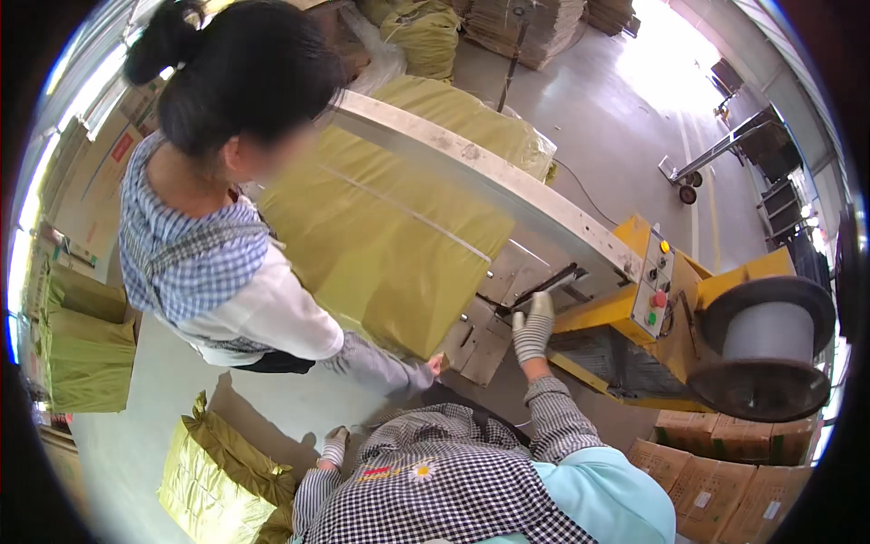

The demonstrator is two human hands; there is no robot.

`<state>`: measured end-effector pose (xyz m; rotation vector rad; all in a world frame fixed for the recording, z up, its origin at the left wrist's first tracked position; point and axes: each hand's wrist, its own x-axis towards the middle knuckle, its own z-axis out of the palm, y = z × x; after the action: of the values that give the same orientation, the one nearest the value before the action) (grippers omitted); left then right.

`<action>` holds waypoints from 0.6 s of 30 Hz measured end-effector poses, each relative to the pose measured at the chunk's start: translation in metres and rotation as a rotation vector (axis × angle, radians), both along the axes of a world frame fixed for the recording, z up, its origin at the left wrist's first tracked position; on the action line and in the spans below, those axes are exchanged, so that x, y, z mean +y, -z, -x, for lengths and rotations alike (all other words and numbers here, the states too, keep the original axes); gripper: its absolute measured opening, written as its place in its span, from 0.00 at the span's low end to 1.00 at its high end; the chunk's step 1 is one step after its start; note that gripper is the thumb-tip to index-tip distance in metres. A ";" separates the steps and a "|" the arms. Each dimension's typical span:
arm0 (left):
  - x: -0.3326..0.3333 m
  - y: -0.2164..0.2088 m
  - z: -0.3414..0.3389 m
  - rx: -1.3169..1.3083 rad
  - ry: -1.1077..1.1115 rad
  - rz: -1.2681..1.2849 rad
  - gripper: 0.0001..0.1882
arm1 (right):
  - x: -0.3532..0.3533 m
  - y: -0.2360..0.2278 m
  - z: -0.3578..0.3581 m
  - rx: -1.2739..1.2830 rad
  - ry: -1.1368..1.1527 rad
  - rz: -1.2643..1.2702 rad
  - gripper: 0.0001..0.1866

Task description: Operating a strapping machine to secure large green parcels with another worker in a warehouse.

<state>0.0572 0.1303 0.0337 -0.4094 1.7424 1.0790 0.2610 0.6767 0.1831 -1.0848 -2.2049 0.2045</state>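
Observation:
A large bale (390, 236) in yellow-green woven wrapping lies on the metal table of a strapping machine (485, 349), with a pale strap (408, 210) running across its top. My right hand (533, 328), in a striped glove, is over the table beside the bale's right end. Its thumb and fingers are apart near a dark bar (544, 286); whether they touch it is unclear. Low at my side hangs my left hand (335, 446), also gloved, fingers loosely stretched and holding nothing visible. A co-worker's bare hand (436, 364) is at the bale's near lower corner.
The co-worker (227, 263) stands at the left. On the right are a yellow control box (654, 281) with buttons and a strap reel (770, 340). Cartons (716, 490) stand below the reel. A wrapped bundle (222, 471) lies on the floor near my left; a hand truck (693, 172) stands farther off.

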 end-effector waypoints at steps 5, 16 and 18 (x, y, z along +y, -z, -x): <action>0.038 -0.038 0.021 0.128 -0.126 -0.086 0.18 | 0.053 0.056 0.100 -0.271 -0.119 0.542 0.20; 0.007 -0.049 -0.023 0.461 0.325 0.108 0.18 | 0.100 0.066 0.169 -0.465 0.059 0.173 0.21; -0.042 -0.036 -0.043 0.591 0.534 0.070 0.18 | 0.092 0.061 0.195 -0.429 0.007 0.181 0.13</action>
<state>0.1003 0.0887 0.0697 0.3669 2.2316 0.7835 0.0661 0.7689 0.1223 -1.3351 -2.6005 0.1829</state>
